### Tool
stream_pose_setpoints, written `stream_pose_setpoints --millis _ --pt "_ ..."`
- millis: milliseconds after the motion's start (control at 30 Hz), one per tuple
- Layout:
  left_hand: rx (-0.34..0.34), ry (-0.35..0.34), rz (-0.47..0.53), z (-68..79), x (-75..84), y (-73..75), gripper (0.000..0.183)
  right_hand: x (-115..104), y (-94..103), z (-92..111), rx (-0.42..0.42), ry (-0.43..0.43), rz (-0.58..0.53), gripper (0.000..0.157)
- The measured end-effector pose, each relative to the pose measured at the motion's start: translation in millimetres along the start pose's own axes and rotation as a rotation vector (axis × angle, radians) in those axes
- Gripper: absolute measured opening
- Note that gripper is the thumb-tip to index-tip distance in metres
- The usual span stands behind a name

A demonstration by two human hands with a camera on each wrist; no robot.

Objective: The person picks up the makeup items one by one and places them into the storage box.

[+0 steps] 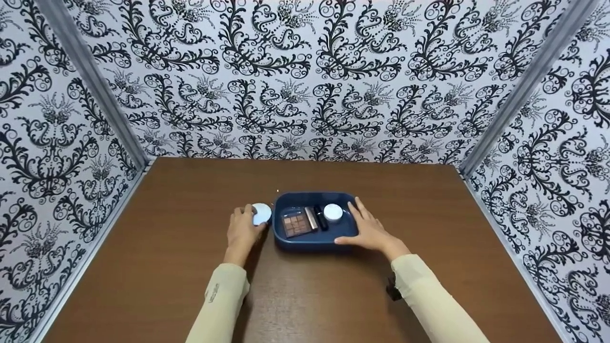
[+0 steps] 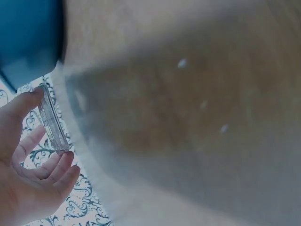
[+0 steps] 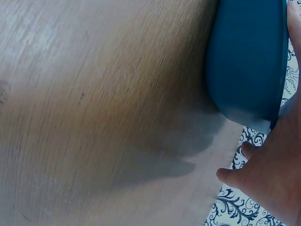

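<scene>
My left hand point(image 1: 242, 230) pinches a round, flat, white-topped compact point(image 1: 261, 214) by its edges, just left of the blue bin. In the left wrist view the compact point(image 2: 52, 120) stands on edge between thumb and fingertips, its side clear and thin. The dark blue bin point(image 1: 310, 246) holds an eyeshadow palette point(image 1: 296, 225) with brown pans, a slim tube point(image 1: 311, 218), a black tube point(image 1: 320, 217) and a small jar with a white lid point(image 1: 332, 213). At the bin's right end my right hand point(image 1: 371, 232) spreads its fingers over the rim, thumb at the front edge.
The brown wooden table point(image 1: 200, 190) carries the bin near its middle. Patterned black-and-white walls point(image 1: 295, 95) close it in at the back and sides, with grey metal posts point(image 1: 500, 90) in the corners. A small black object point(image 1: 393, 289) shows beside the right sleeve.
</scene>
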State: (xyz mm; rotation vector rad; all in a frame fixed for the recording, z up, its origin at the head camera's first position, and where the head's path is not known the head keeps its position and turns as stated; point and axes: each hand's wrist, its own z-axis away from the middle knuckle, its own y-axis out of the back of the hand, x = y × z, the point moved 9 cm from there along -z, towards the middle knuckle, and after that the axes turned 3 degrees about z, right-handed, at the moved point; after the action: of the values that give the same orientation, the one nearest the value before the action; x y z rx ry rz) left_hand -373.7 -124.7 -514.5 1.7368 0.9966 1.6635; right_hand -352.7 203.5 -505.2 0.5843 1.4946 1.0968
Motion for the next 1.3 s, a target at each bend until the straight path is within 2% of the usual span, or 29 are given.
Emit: stream_pose_setpoints --millis 367,533,633,833,1067,1300 --pt "0.127 -0.066 0.059 1.4 18.5 27.0 0.046 4.2 -0.9 -3.8 -0.002 -0.006 0.009 0.117" --pt "0.166 -0.103 0.095 4.9 32.0 30.3 0.058 4.5 -1.9 -2.2 -0.011 -0.004 0.011 0.119" --pt "0.163 -0.141 0.092 7.3 43.0 28.4 0.060 3.9 -1.9 -1.5 -0.010 0.000 0.006 0.118" --pt "0.081 -0.252 0.043 15.4 69.4 13.0 0.050 4.8 -2.4 -1.8 -0.011 -0.004 0.016 0.118" --pt "-0.071 -0.294 0.006 28.6 97.1 -16.9 0.046 7.5 -5.3 -3.2 -0.006 0.002 -0.002 0.118" --pt "-0.184 -0.371 -0.054 36.9 126.3 -48.3 0.044 4.9 -3.2 -3.2 -0.006 0.000 0.006 0.114"
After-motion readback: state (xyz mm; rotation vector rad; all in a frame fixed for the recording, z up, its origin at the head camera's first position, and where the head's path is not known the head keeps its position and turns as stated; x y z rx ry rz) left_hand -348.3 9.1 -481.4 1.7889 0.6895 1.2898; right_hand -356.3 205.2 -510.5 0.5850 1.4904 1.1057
